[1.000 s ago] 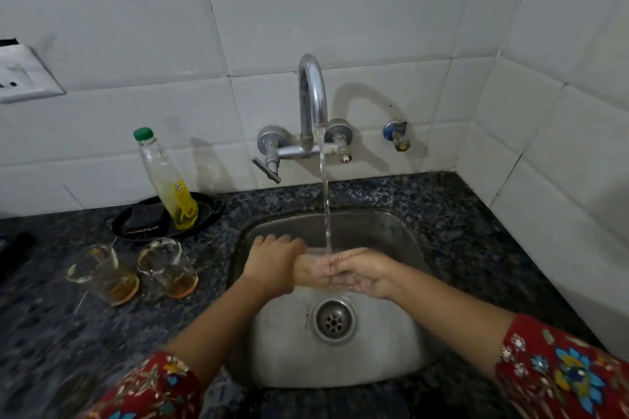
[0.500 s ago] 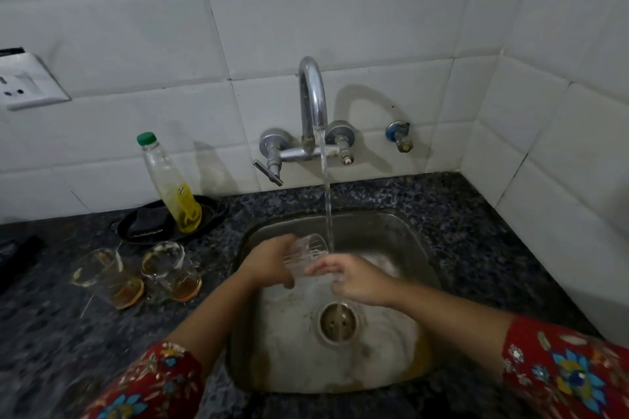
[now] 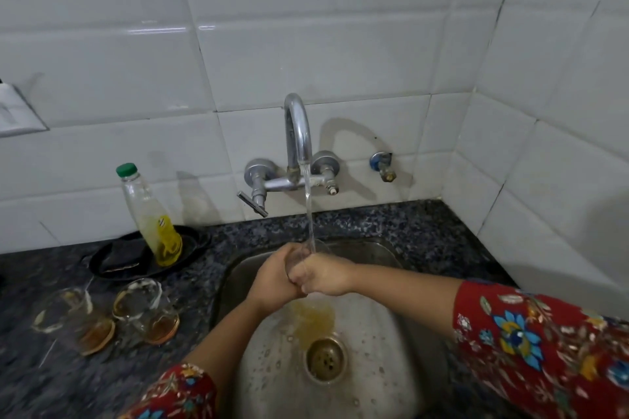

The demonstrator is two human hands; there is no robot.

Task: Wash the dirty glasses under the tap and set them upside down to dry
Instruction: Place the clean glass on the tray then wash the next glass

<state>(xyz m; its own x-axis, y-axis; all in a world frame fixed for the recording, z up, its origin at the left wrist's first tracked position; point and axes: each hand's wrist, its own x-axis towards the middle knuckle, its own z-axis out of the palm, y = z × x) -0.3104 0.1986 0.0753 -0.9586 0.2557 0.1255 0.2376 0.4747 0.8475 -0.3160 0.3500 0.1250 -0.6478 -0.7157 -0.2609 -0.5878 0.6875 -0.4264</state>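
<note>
Under the curved chrome tap (image 3: 299,133), over the steel sink (image 3: 374,333), my left grip (image 3: 272,279) and right grip (image 3: 326,274) both clasp the clear drinking glass (image 3: 299,260), its mouth seemingly turned up so the stream flushes it.

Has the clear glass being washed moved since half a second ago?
Yes: the clear glass shifted right, from left of the steel tap's water stream to directly under it.

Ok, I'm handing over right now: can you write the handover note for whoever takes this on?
Left hand and right hand both grip one glass under the running tap, over the sink.
Two dirty glasses wait on the counter left of the sink, brown dregs inside.
Done: none set upside down in view.
Left: finish this rinse, invert it, wash the other two.
</note>
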